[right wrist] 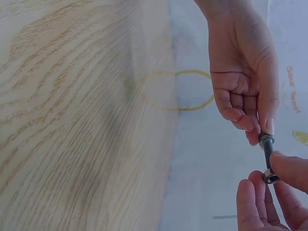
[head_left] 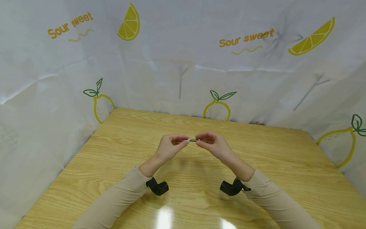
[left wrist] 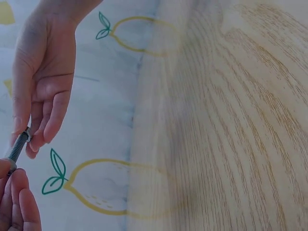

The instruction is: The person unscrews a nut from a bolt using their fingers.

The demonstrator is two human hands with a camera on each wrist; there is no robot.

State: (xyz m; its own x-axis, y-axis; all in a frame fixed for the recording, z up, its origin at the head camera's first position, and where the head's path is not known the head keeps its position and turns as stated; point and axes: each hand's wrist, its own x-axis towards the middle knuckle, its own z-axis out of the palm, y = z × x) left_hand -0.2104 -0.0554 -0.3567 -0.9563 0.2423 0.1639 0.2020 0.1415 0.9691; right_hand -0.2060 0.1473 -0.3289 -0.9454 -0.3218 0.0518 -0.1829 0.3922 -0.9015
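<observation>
Above the middle of the table, my left hand (head_left: pixel 167 148) pinches one end of a threaded metal bolt (right wrist: pixel 269 153) between thumb and fingers. At its other end, my right hand (head_left: pixel 215 146) holds a small metal nut (right wrist: pixel 270 177) with thumb and fingertips. The bolt's bare thread (left wrist: pixel 18 146) shows between the two hands in the left wrist view. In the right wrist view the nut's hole faces partly toward the camera. The nut sits at the bolt's tip; whether it is threaded on, I cannot tell. Fingertips partly cover both ends.
Beneath the hands spreads a wood-grain table (head_left: pixel 120 187). A white curtain (head_left: pixel 160 76) printed with lemons encloses it at the back and sides. Black camera mounts (head_left: pixel 158 187) are strapped to both wrists. A small brownish thing (head_left: pixel 259 123) lies at the table's back edge.
</observation>
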